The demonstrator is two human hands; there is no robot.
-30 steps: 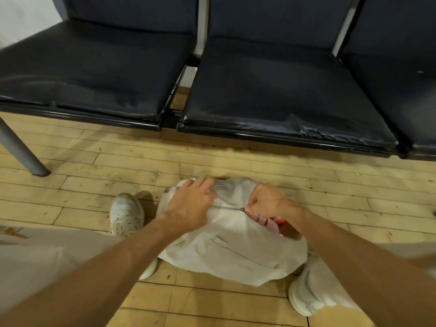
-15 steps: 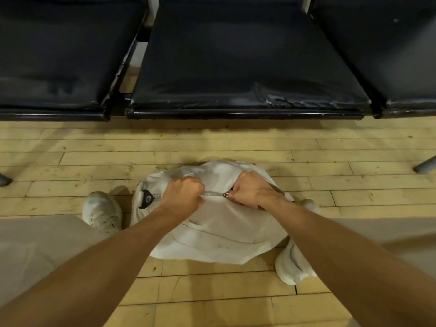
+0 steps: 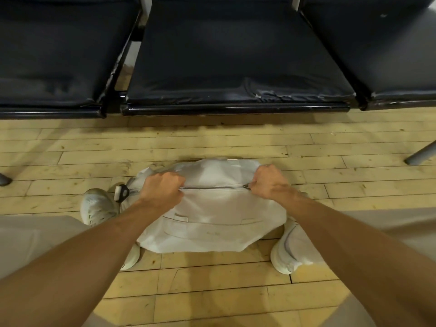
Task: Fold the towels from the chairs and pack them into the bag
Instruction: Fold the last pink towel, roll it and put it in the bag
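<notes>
Left hand (image 3: 162, 190) is clutching the pale bag (image 3: 212, 223) lying under both hands while right hand (image 3: 269, 182) is pinching the zipper pull (image 3: 247, 185); zipping shut appears nearly done, needing one short steady tug away from left hand.

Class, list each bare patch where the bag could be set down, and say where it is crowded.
Bare: the three black seats; the floor strip between seats and bag; the boards between the forearms. Crowded: between the shoes, where left hand and right hand grip the bag.
</notes>
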